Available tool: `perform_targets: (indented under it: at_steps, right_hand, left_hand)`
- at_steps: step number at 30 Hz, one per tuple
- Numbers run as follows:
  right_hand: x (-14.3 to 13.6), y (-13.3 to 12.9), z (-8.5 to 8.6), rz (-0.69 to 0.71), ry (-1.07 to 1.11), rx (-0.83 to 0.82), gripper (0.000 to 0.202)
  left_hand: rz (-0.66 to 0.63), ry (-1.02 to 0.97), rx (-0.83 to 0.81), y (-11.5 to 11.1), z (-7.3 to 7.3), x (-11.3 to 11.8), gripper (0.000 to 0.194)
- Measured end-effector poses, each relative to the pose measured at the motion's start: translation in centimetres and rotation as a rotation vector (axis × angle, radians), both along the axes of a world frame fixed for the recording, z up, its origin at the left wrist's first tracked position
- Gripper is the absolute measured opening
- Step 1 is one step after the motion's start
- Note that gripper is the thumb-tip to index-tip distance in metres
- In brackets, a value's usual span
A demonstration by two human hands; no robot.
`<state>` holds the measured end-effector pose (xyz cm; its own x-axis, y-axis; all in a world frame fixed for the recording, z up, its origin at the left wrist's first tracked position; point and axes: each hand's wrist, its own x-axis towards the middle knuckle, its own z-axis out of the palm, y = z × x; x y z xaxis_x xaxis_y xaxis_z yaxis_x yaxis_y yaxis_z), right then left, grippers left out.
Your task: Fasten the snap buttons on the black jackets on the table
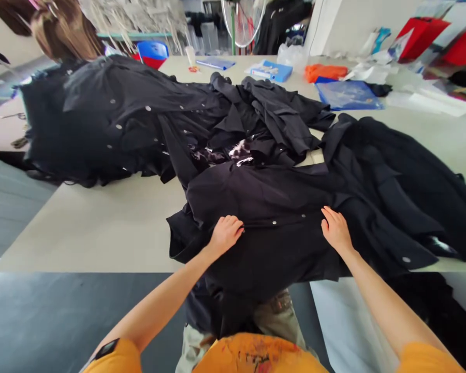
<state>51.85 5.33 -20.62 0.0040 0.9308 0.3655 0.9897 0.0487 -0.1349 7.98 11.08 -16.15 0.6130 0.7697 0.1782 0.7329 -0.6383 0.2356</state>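
Note:
A black jacket (264, 254) with light snap buttons lies spread on the table in front of me, its lower part hanging over the front edge. On the left of its buttoned front edge, my left hand (226, 234) has its fingers curled down, closed on the cloth. Farther right along the same edge, my right hand (337, 230) rests on the jacket with thumb and fingers apart. A sleeve opening (180, 235) of the jacket points left. Its collar area, with a pale label (244, 161), faces away from me.
A tall heap of black garments (85, 114) covers the table's left side; more lie crumpled behind (272, 109) and to the right (388, 181). Along the back are a blue folder (272, 71), orange plastic (326, 72), a blue packet (347, 95) and white papers (437, 98).

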Motion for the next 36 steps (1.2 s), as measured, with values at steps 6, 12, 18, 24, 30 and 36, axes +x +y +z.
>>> perform_targets:
  at_steps: [6,12,18,24,30,36]
  right_hand:
    - [-4.9,0.6,3.1,-0.049,0.056,0.082,0.035]
    - [-19.7,0.5,6.6,0.617,0.282,-0.075,0.035]
    - [-25.1,-0.7,3.2,0.654,0.223,-0.195,0.044]
    - [-24.9,-1.7,3.1,0.661,0.052,-0.293,0.052]
    - [-25.3,-2.2,3.3,0.631,-0.012,-0.379,0.058]
    - [-25.4,-2.5,3.6,0.636,0.009,-0.368,0.056]
  left_hand:
    - [0.075,0.039,-0.039,-0.1,0.7,-3.6,0.019]
    - [0.16,0.122,-0.038,0.6,1.8,1.4,0.019]
    - [0.17,0.249,0.0,2.4,3.5,-0.4,0.021]
    - [0.18,0.209,0.098,3.7,8.5,-5.2,0.042]
    - [0.318,0.172,0.125,3.2,13.7,-7.4,0.046]
    - [0.278,0.219,0.101,1.3,12.9,-6.3,0.031]
